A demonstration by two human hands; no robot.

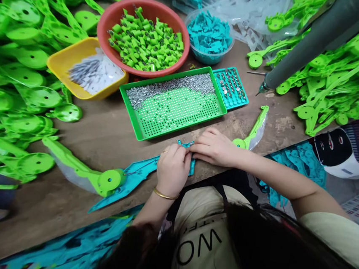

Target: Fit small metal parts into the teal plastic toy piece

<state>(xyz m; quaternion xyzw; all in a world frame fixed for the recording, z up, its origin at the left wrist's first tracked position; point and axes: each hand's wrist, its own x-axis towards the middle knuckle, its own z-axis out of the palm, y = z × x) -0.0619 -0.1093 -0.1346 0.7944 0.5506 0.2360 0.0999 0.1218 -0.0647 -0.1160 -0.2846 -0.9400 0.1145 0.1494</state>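
A long blue plastic part (pixel 142 169) lies at the table's front edge, its wide end under both hands. My left hand (pixel 172 169), with a gold bracelet at the wrist, is closed over that end. Opposite it, my right hand (pixel 213 148) has its fingers pinched together, touching my left fingertips above the blue part. Whatever sits between those fingertips is hidden. A green arm-shaped part with a round disc (pixel 109 181) rests across the left stretch of the blue part. Another green part (pixel 255 131) with a clear piece lies beyond my right forearm.
Behind the hands stand a green perforated tray (pixel 140 133) of screws and a small blue tray (pixel 232 101) of metal pieces. Farther back are a red basin (pixel 105 21), a yellow bin (pixel 61 62) and a clear bowl (pixel 206 57). A dark screwdriver-like tool (pixel 305 49) hangs at right.
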